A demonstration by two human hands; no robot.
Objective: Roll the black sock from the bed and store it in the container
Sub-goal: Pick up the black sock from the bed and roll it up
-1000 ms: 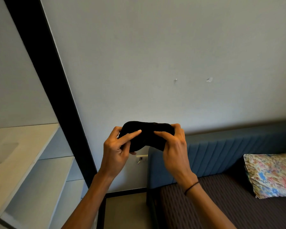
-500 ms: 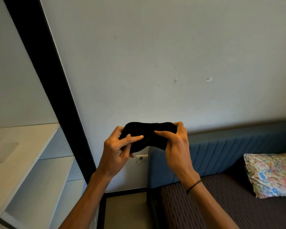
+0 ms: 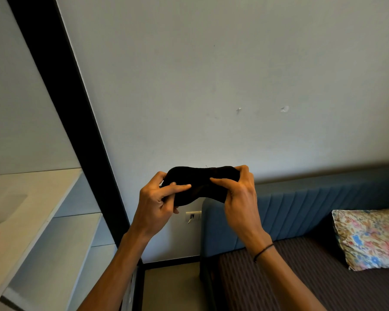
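Observation:
The black sock (image 3: 200, 182) is bunched into a short thick roll and held in the air in front of the wall. My left hand (image 3: 157, 203) grips its left end, the index finger lying across the front. My right hand (image 3: 238, 194) grips its right end with fingers curled over the top and thumb pressing the front. The bed (image 3: 290, 286) with a dark striped cover lies below and to the right. No container is in view.
White shelves (image 3: 43, 232) stand at the left beside a black vertical frame (image 3: 76, 131). A blue padded headboard (image 3: 301, 212) runs along the wall, with a floral pillow (image 3: 368, 236) on the bed at right. A wall socket (image 3: 193, 215) sits under the hands.
Both hands have kept hold of the sock and shifted their fingers slightly. The left index finger has drawn back, and the sock looks more pinched in the middle.

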